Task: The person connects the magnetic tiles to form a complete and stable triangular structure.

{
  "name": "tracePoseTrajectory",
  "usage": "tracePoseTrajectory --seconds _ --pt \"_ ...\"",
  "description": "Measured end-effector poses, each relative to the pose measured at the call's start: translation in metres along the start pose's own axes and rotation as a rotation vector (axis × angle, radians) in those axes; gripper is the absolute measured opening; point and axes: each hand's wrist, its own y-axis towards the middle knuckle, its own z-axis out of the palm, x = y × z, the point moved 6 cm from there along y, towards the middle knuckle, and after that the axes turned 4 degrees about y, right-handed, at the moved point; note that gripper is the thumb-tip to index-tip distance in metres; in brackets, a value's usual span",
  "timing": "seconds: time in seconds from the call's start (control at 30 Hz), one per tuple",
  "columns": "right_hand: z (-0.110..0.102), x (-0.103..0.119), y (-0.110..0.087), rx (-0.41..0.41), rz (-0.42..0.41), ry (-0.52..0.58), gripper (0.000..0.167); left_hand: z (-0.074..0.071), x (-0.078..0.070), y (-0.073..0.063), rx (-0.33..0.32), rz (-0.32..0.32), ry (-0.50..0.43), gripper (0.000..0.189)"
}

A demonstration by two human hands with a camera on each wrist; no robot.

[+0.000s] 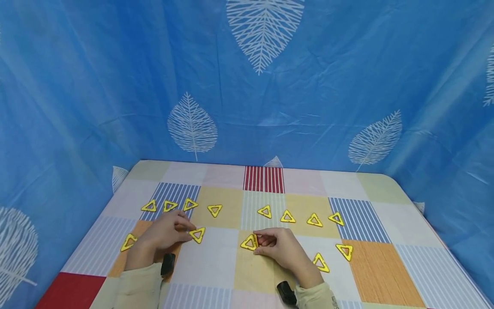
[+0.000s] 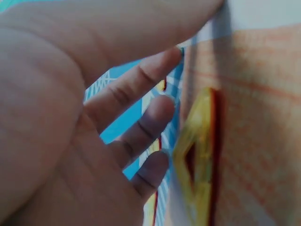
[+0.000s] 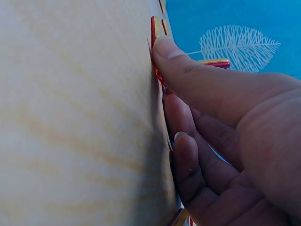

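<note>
My left hand (image 1: 166,231) is at the left of the table, with thumb and index fingertips pinching the left corner of a yellow triangular tile (image 1: 197,234). Its other fingers extend loosely in the left wrist view, beside another triangular tile (image 2: 200,155) on the orange patch. My right hand (image 1: 281,248) pinches an upright tile (image 1: 256,240) at the right edge of a flat triangular tile (image 1: 248,243). In the right wrist view the thumb (image 3: 171,52) presses against one tile, and a tile edge (image 3: 218,62) sticks out past it.
A row of yellow triangular tiles (image 1: 215,210) lies behind the left hand, and a second row (image 1: 287,216) behind the right. More tiles lie by the right forearm (image 1: 321,262) and farther right (image 1: 345,251). A blue leaf-patterned curtain (image 1: 293,116) surrounds the patchwork-covered table (image 1: 208,266).
</note>
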Motion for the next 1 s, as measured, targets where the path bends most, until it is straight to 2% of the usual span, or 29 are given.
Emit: tracePoseTrajectory --seconds 0.23,0.3,0.47,0.53,0.6,0.8,1.0 --pt "0.001 -0.002 0.000 0.005 -0.011 0.015 0.040 0.007 -0.004 0.006 0.023 -0.015 -0.063 0.016" --pt "0.002 -0.002 0.000 0.005 -0.013 0.015 0.040 0.011 -0.008 0.008 0.032 -0.023 -0.128 0.018" --pt "0.001 -0.002 0.000 -0.005 -0.016 0.015 0.040 0.020 -0.029 0.012 0.102 0.115 -0.346 0.020" --pt "0.001 -0.002 0.001 -0.007 -0.017 0.019 0.041 0.024 -0.038 0.014 0.140 0.185 -0.400 0.020" --pt "0.002 -0.002 0.001 -0.004 -0.015 0.021 0.041 0.028 -0.045 0.015 0.165 0.210 -0.445 0.021" --pt "0.002 -0.002 0.000 -0.005 -0.011 0.013 0.041 0.036 -0.061 0.018 0.160 0.240 -0.476 0.024" --pt "0.000 -0.003 0.000 -0.012 -0.009 0.015 0.041 0.047 -0.076 0.020 0.149 0.261 -0.462 0.023"
